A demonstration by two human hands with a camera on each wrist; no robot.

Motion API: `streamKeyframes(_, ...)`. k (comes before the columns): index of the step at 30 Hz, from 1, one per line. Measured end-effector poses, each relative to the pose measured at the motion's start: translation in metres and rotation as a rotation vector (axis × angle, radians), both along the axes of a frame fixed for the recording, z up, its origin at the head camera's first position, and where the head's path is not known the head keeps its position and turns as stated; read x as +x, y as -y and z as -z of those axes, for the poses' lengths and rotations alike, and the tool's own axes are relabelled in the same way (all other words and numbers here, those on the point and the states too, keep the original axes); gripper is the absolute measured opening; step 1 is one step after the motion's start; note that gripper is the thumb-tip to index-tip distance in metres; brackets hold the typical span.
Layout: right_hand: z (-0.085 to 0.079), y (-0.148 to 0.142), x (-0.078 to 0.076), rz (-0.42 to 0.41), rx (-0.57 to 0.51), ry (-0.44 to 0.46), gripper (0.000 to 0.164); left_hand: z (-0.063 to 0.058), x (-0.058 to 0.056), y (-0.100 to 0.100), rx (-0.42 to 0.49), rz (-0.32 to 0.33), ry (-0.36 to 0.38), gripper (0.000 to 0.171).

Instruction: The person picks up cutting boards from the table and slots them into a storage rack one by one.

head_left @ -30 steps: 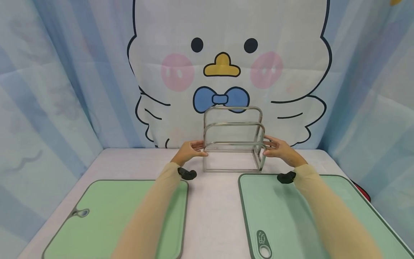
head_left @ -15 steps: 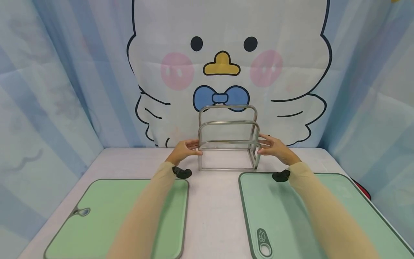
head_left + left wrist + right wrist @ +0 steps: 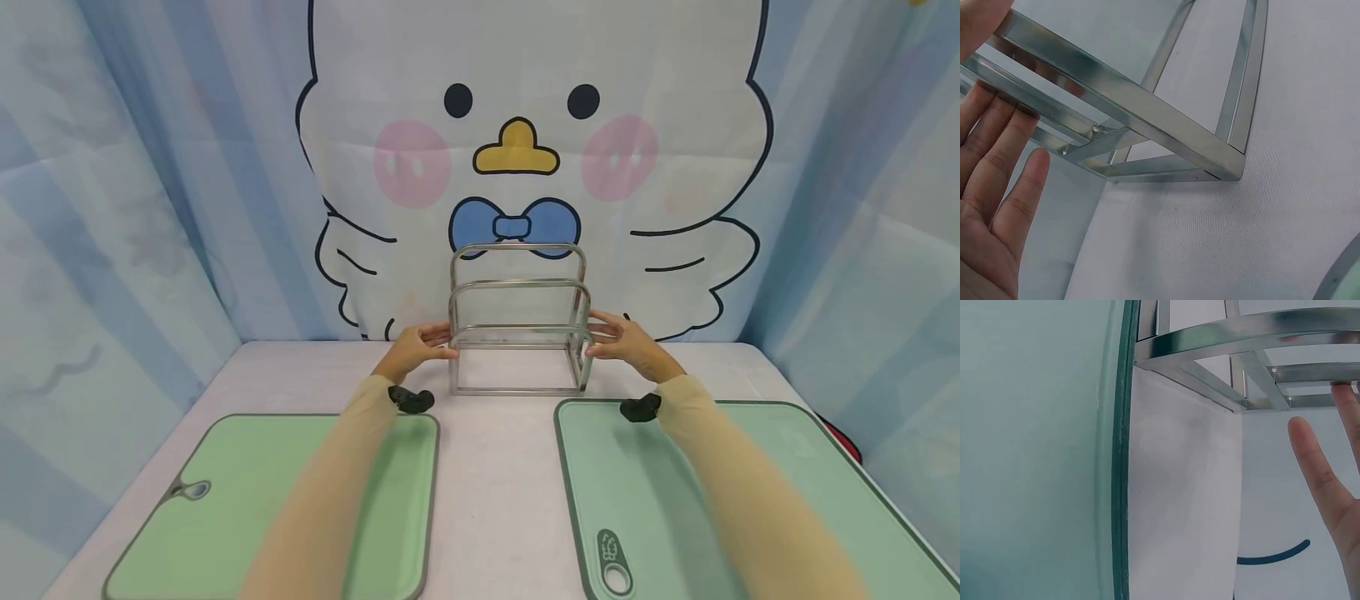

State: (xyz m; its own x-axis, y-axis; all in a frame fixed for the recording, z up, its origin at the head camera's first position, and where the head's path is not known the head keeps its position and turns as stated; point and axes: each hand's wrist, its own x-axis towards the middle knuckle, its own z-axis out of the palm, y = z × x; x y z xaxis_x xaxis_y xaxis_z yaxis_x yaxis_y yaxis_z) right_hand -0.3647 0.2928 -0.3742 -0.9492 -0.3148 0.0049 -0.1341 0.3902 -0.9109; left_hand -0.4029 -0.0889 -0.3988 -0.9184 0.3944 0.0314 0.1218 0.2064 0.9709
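Observation:
A metal rack (image 3: pixel 517 390) with three arched bars stands upright on the table near the back. At its left side is my left hand (image 3: pixel 414 350), the thumb against the front bar and fairly straight fingers (image 3: pixel 997 140) touching the bar behind. My right hand (image 3: pixel 628 343) touches the opposite side, thumb at the front post. In the right wrist view its little finger (image 3: pixel 1319 465) stands apart from the rack (image 3: pixel 1235 337). Between the two palms the rack is steadied. A light green cutting board (image 3: pixel 262 500) lies below the left forearm, a blue-green cutting board (image 3: pixel 675 492) below the right.
The white table (image 3: pixel 495 500) shows as a strip between the boards. Behind the rack hangs a curtain (image 3: pixel 525 83) with a cartoon bird, and more curtain (image 3: pixel 97 250) closes in both sides. A red and black thing (image 3: pixel 840 437) peeks out past the right edge.
The rack has slid a little to the left across the table, with both hands moving along at its sides. The two boards have stayed in place.

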Motion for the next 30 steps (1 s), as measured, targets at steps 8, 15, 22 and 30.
streamKeyframes(8,0.0027,0.0068,-0.0033,0.012,-0.008,0.017,0.084,-0.001,-0.0004,0.0079,-0.006,0.004,0.029,0.069)
streamKeyframes(15,0.0026,0.0102,-0.0026,0.008,-0.012,0.005,0.083,-0.0023,-0.002,0.0101,-0.006,-0.003,0.039,0.069)
streamKeyframes(22,0.0029,0.0091,-0.0027,0.0,-0.016,0.015,0.085,-0.0011,-0.0012,0.0104,0.004,0.004,0.03,0.068)
streamKeyframes(30,0.0033,0.0093,-0.0039,-0.003,-0.017,0.029,0.085,0.0001,-0.0002,0.0107,0.01,-0.005,0.029,0.068)
